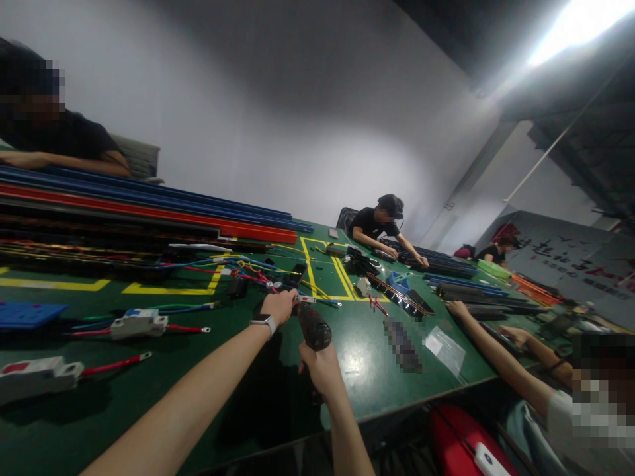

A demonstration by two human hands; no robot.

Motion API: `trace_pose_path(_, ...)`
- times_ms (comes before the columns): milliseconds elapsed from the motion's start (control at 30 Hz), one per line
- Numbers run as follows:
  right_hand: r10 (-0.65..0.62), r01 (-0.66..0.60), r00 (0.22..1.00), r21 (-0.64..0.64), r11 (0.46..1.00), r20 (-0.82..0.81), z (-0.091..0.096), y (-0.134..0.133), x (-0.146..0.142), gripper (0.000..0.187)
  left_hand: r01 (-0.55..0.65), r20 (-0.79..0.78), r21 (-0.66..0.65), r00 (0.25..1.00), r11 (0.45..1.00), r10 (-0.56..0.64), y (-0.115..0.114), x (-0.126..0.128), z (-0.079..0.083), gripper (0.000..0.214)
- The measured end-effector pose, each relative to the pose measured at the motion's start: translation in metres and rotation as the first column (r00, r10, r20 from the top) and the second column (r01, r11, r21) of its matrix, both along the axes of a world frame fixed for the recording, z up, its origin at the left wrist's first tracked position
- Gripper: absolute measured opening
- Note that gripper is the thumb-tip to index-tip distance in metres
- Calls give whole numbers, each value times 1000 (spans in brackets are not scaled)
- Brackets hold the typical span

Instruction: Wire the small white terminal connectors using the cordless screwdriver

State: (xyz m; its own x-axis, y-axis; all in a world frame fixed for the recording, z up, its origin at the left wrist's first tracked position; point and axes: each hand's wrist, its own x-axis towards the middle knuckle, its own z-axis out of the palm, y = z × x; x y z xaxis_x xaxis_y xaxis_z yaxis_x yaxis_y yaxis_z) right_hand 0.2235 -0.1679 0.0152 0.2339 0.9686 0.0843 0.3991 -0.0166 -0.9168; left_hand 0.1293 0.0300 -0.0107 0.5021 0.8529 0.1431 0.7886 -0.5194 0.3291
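Head view: the left hand (279, 305) is curled around a small part (305, 299) out on the green tabletop (208, 344), just beside a tangle of wires (248, 271). The right hand (320, 367) is wrapped tight on a drill (313, 327), its nose up against that part. A co-worker's hand (456, 308) rests on the tabletop to the right, well apart.

Pale characters on grey banner (570, 261), too blurred to read, nothing else legible
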Motion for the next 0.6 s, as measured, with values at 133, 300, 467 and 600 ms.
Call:
trace_pose_path(133,-30,30,999,-2,1000,15,-2,-1,0,14,-5,0,-5,1000,1000,5,-1,0,0,41)
trace_pose_path(300,-12,13,1000,-18,1000,24,-4,0,2,18,-4,3,-14,1000,1000,4,0,0,-1,41)
trace_pose_path(467,-10,11,1000,-6,1000,19,-5,1,3,15,-1,-5,10,1000,1000,1,2,1,-3,43)
trace_pose_path(600,-10,10,1000,4,1000,11,-4,1,3,14,4,-3,17,1000,1000,-4,2,1,-4,43)
